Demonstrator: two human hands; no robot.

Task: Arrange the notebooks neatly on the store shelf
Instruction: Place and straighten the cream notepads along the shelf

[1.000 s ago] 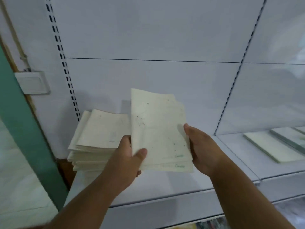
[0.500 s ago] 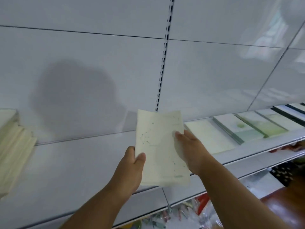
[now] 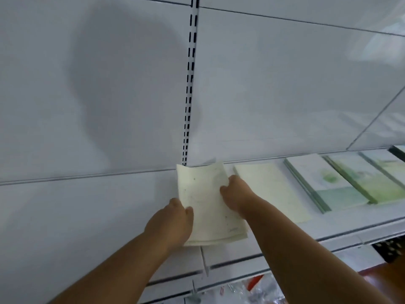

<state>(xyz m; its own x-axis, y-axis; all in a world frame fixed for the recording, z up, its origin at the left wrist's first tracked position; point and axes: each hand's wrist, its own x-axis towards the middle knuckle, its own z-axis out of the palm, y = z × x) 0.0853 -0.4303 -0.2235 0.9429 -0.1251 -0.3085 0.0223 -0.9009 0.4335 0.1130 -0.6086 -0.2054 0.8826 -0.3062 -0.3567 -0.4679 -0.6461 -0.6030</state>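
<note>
Both hands have come down and forward since half a second ago, carrying the thin pile of cream notebooks (image 3: 208, 200) from the air in front of the shelf's edge to a spot low over the white shelf (image 3: 87, 216), just below the slotted upright (image 3: 189, 84) in the back wall. Whether the pile already rests on the shelf or hangs a little above it cannot be told. The left hand (image 3: 173, 222) grips the pile's near left edge, thumb on the top cover and fingers hidden underneath. The right hand (image 3: 235, 194) holds the right edge, thumb on top, fingers curled round the side.

Just beside the pile to the right lies another cream notebook (image 3: 271, 191), flat on the shelf, and past it a row of green-printed notebooks (image 3: 324, 183) set side by side.

Several things could go wrong from here. The pile looks to be at least two thin, soft books whose near corners are already fanned apart, so letting go unevenly could leave them splayed instead of squared. The right hand sits between the pile and the neighbouring cream notebook; pulling its fingers out sideways could nudge that neighbour out of line. The pile's near edge also appears close to the shelf's front lip, so if it is left short of the back wall it may overhang or sit out of line with the row. Its far corners curl upward slightly and may catch against the back wall if pushed in hard.
</note>
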